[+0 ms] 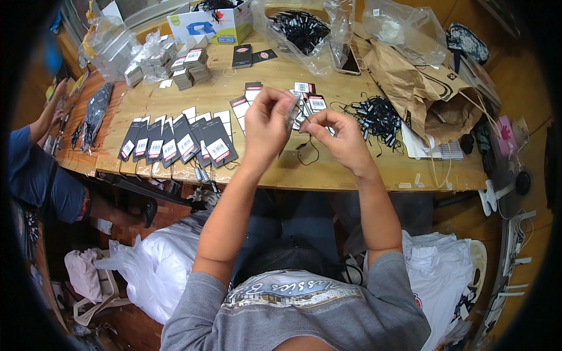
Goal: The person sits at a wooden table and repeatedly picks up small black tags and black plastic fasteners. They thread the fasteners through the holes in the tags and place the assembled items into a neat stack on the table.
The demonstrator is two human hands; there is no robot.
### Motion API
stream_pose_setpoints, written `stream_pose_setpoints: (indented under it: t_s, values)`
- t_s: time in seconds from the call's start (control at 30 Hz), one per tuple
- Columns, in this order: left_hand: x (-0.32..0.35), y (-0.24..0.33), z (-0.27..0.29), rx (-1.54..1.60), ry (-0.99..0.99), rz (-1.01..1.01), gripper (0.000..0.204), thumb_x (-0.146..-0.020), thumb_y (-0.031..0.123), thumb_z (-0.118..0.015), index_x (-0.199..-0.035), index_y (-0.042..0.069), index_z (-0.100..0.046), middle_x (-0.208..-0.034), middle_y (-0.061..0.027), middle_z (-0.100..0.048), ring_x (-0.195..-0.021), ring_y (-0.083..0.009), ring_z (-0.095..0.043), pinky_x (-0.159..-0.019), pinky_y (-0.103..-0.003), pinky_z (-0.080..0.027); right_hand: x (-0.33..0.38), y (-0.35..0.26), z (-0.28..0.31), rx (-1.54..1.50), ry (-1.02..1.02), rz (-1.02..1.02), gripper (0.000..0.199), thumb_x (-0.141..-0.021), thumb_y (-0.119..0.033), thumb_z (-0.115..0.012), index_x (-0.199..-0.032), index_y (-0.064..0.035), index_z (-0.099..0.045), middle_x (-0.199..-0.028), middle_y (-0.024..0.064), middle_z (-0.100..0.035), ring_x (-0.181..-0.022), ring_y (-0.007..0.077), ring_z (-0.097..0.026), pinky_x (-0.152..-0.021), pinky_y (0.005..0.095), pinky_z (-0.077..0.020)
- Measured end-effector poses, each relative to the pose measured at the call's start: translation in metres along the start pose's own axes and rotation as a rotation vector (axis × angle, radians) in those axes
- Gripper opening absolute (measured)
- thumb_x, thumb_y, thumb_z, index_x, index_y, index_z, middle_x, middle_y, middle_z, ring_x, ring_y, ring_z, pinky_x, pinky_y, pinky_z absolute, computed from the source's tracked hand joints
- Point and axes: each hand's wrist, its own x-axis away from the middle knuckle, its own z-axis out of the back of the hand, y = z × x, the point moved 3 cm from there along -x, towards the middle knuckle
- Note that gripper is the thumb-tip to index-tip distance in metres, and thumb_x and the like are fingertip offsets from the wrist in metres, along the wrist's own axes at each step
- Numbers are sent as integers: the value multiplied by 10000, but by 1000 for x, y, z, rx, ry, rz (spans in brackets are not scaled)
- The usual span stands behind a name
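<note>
At the far left edge of the bench a co-worker's hand rests beside a dark bundle in clear wrap. Next to that, along the bench's near edge, a fanned row of dark hang tags lies overlapping, each with a white label at its lower end. Behind the row, toward the far left corner, stand small stacks of tags and a clear bag.

Above the middle of the near edge the person's left hand is raised off the wood, fingers pinched narrow on a small pale tag. Just beside it the right hand is also pinched narrow, thumb and forefinger closed on a thin black string that hangs down in a loop to the bench top. The two hands nearly meet at the tag. Under and behind them lie a few loose tags face up.

Right of the hands a tangled pile of black string loops sits on the wood. Farther right, toward the far right corner, a crumpled brown paper bag lies on its side, with a clear plastic bag behind it
</note>
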Motion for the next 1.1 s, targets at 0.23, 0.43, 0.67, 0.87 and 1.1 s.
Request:
stream_pose_setpoints:
  t_s: [0.23, 0.43, 0.67, 0.87, 1.1]
  values:
    - [-15, 22, 21, -37, -4, 17, 91, -844, 87, -439, -795, 11, -423, -740, -100, -568, -681, -135, -540, -623, -238, -423, 10, 10, 16, -485, -90, -274, 131, -778, -86, -548, -853, 22, -544, -720, 56, -562, -632, 87, -513, -591, 196, -422]
    - [-15, 22, 25, 223, 84, 145, 131, -827, 98, -480, -864, -20, -523, -665, -43, -520, -624, -120, -518, -589, -227, -424, 14, 10, 23, -689, -101, -334, 183, -768, -48, -548, -933, 33, -539, -771, 79, -567, -629, 96, -519, -571, 191, -426]
    - [0, 33, 4, 36, -187, 243, 154, -813, 49, -474, -908, -29, -566, -692, -43, -571, -618, -85, -535, -571, -197, -416, 12, -18, 17, -432, 18, -175, 148, -769, -16, -532, -908, 32, -537, -742, 83, -579, -593, 96, -523, -567, 190, -427]
    - [9, 50, -11, 9, -266, 242, 179, -789, -5, -480, -959, -6, -424, -635, -49, -533, -587, -71, -502, -535, -189, -411, 11, -39, 12, -246, 119, -42, 111, -781, -63, -542, -847, 25, -559, -690, 67, -575, -581, 69, -510, -534, 183, -416]
    - [11, 53, -11, -44, -263, 181, 214, -776, -15, -486, -928, 27, -343, -622, -52, -531, -578, -69, -491, -514, -185, -388, 9, -46, 8, -265, 132, -25, 138, -804, -107, -526, -815, 25, -565, -611, 49, -553, -507, 58, -486, -463, 161, -389]
